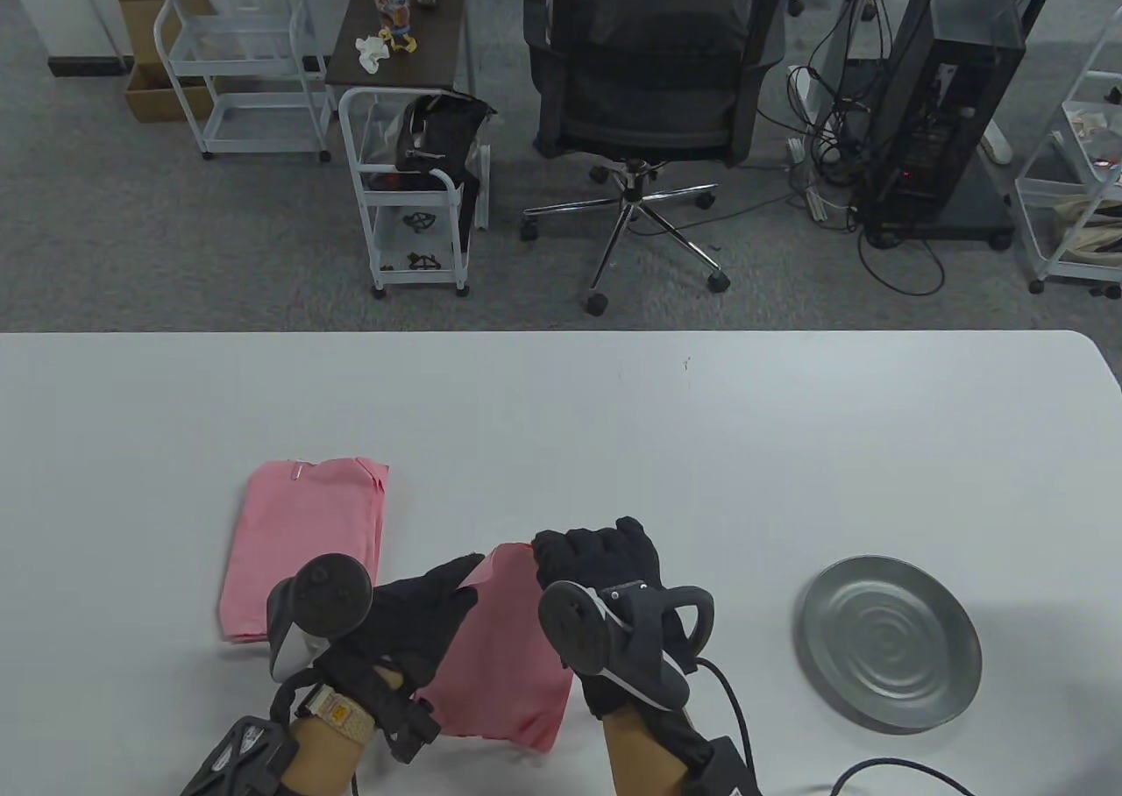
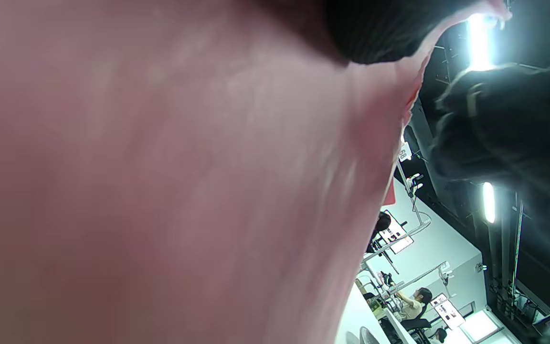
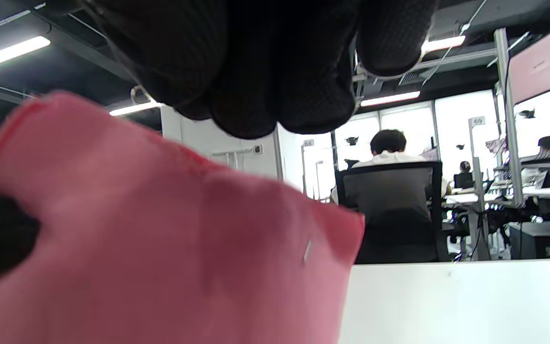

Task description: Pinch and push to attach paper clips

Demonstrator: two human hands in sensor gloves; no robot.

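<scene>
Both hands, left hand [image 1: 421,607] and right hand [image 1: 605,559], pinch the pink paper sheet [image 1: 504,656] above the table [image 1: 614,428].

Both hands [image 1: 517,603] on pink paper [image 1: 504,656]

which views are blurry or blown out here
Table view: sharp, evenly lit. Left wrist view: pink paper fills the frame, out of focus, with ceiling-light glare top right. Right wrist view: pink paper and right hand soft, background office sharp, windows bright.
</scene>
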